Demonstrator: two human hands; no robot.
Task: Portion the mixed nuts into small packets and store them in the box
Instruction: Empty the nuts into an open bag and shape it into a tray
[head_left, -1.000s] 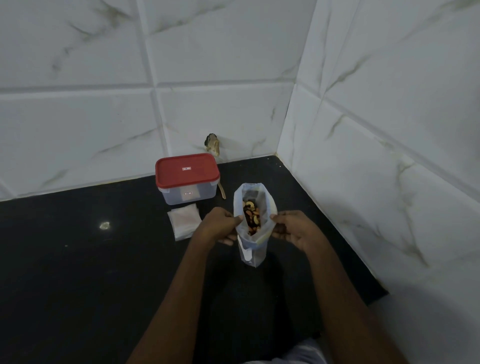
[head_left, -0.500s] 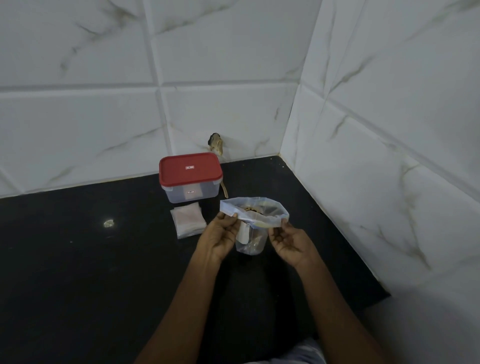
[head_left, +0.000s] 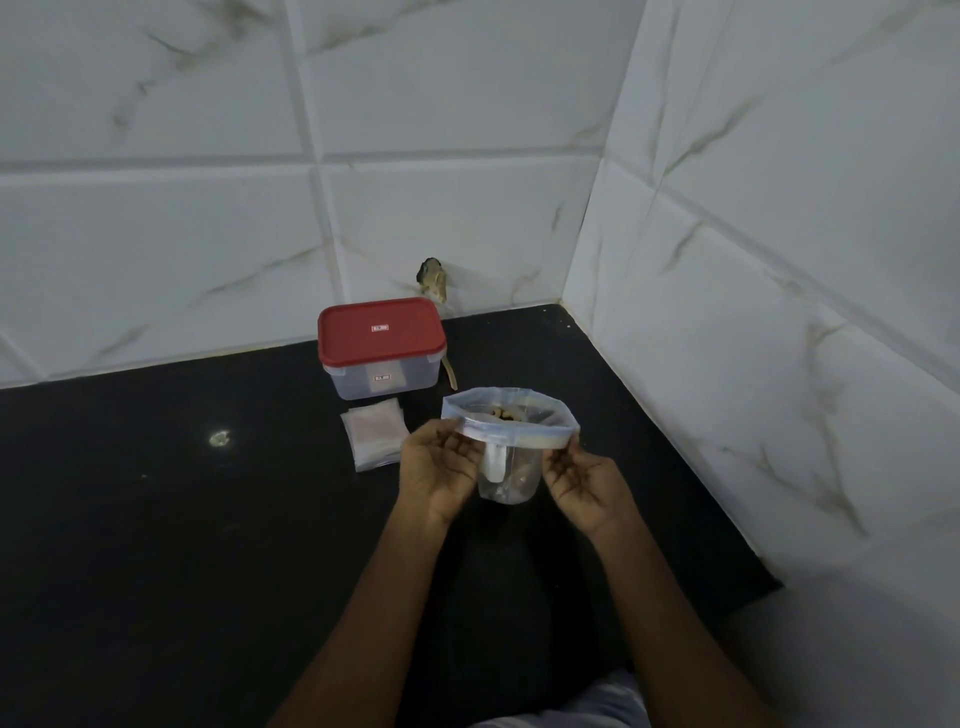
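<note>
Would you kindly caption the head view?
Left hand and right hand hold open a clear plastic bag of nuts near a red-lidded plastic box.

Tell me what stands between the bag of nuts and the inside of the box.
The red lid sits on the box, closing it. The stack of small packets lies in front of the box, left of the zip bag.

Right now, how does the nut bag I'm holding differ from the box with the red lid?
The nut bag has its mouth spread wide open; the box is closed under its red lid. The left hand and right hand pinch the nut bag's rim; the box stands untouched on the counter. The nut bag is soft and rounded; the box is rigid and rectangular. Both have clear walls.
</note>
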